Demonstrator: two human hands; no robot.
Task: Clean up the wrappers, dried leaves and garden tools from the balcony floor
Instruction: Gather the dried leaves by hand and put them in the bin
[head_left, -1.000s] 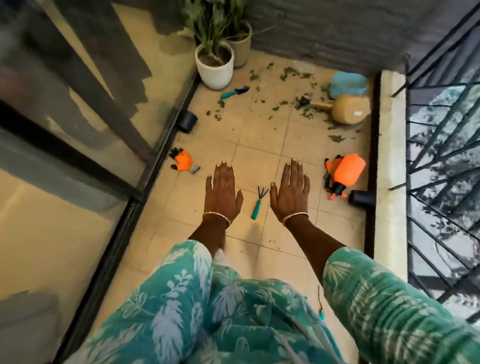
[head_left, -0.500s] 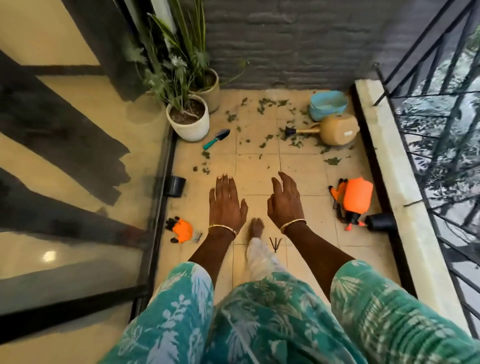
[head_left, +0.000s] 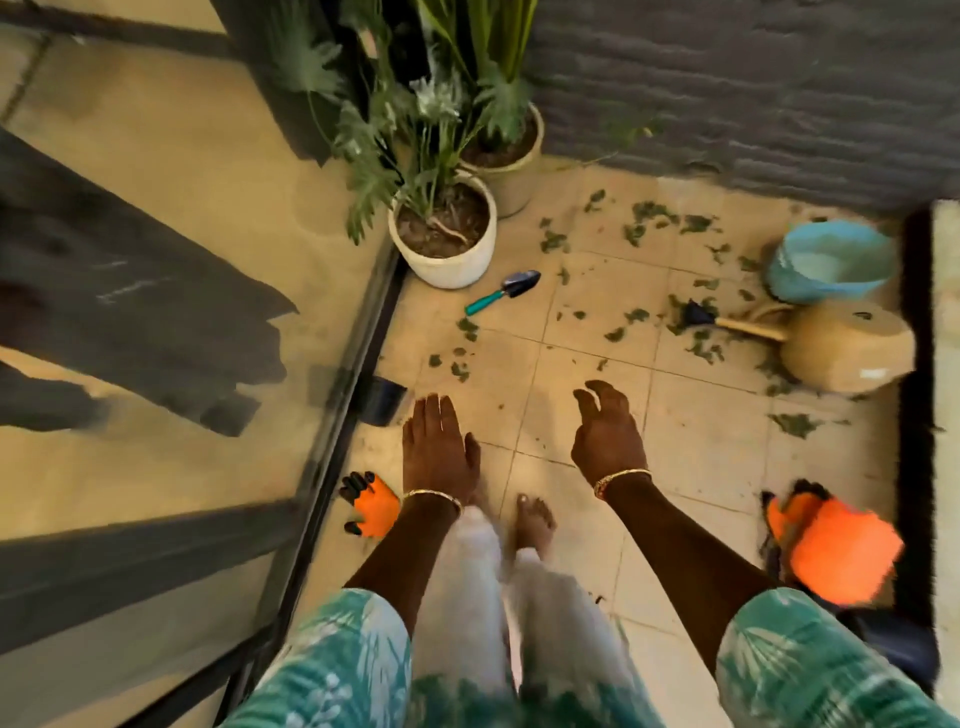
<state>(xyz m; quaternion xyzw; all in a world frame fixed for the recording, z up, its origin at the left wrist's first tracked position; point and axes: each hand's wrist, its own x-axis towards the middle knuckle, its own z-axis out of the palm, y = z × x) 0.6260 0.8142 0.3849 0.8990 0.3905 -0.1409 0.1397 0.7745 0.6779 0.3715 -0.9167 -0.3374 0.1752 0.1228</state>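
Ahead of the left hand (head_left: 439, 447), flat and empty, lies the trowel (head_left: 501, 291) amid dried leaves (head_left: 553, 241). Right hand (head_left: 608, 434) loosely curled, empty. Suggest gripping the teal handle, not the blade.

The balcony floor (head_left: 582, 415) is laid in pale square tiles, with dried leaves (head_left: 644, 218) scattered across its far half from 11 to 2 o'clock. At 11 o'clock stand two potted plants (head_left: 441, 228), a teal-handled trowel (head_left: 501, 291) lying just beside the nearer pot, while at 2 o'clock a blue tub (head_left: 831, 260) stands with a tan watering can (head_left: 847, 348) tipped on its side just beside it. An orange glove (head_left: 371, 504) lies at 9 o'clock near a small black pot (head_left: 382, 400), another orange glove (head_left: 836, 540) lies at 4 o'clock, and a bare foot (head_left: 532, 525) stands at centre.
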